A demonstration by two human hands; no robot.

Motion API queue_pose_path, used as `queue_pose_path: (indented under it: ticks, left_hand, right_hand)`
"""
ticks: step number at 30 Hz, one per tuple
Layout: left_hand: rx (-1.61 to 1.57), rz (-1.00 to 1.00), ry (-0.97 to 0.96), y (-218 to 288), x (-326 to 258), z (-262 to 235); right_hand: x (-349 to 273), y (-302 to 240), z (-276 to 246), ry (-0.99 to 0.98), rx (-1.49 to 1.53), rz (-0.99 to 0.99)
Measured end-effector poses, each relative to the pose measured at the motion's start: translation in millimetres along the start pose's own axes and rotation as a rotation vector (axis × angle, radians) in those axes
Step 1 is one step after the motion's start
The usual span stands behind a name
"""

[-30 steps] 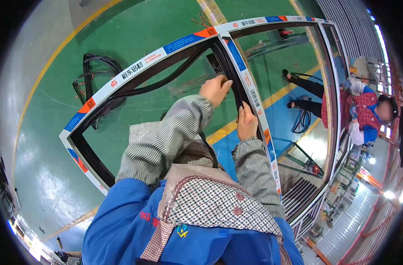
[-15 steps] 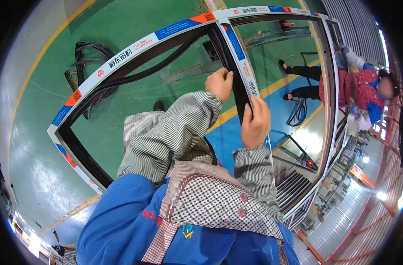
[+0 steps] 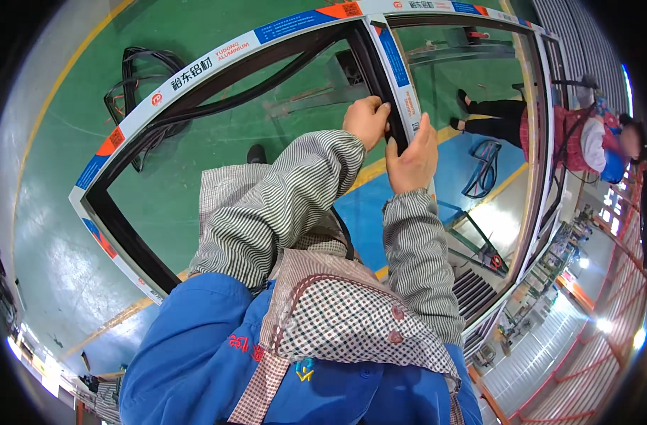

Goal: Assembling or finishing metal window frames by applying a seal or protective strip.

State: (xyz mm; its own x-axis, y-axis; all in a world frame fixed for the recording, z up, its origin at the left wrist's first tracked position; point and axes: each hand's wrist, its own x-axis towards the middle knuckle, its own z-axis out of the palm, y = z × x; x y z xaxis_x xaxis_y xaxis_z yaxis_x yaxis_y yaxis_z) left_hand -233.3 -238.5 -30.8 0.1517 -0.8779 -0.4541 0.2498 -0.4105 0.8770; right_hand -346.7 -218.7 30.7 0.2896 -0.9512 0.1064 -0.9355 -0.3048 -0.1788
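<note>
A large aluminium window frame (image 3: 295,27) with white, blue and orange protective film stands before me, its inner faces dark. My left hand (image 3: 366,122) is closed at the dark inner side of the middle bar (image 3: 394,60), fingers curled on what looks like a black rubber sealing strip (image 3: 267,88). Part of that strip hangs loose in a curve below the top bar. Just below, my right hand (image 3: 414,159) is closed round the same bar, thumb on the dark side and fingers along the filmed face. Its palm covers the bar there.
Black strip coils (image 3: 150,78) lie on the green floor beyond the left opening, and another coil (image 3: 483,170) on the blue floor. A co-worker in a red checked garment (image 3: 560,138) stands beyond the frame's right side. Dark profiles (image 3: 472,294) lie at lower right.
My right hand has slid up the middle bar, closer to my left hand. The left hand has shifted slightly up and right. The co-worker's arms have moved, and the view has shifted a little.
</note>
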Motion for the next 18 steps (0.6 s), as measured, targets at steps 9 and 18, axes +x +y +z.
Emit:
queue_pose_path:
  ticks: [9, 18]
  left_hand:
    - [0.149, 0.124, 0.021, -17.7, 10.9, -0.4]
    - [0.224, 0.122, 0.12, -1.7, -1.8, 2.0]
  right_hand:
    - [26.1, -16.1, 11.5, -0.044, -0.202, 0.112]
    - [22.6, -17.1, 12.9, -0.062, -0.238, 0.138]
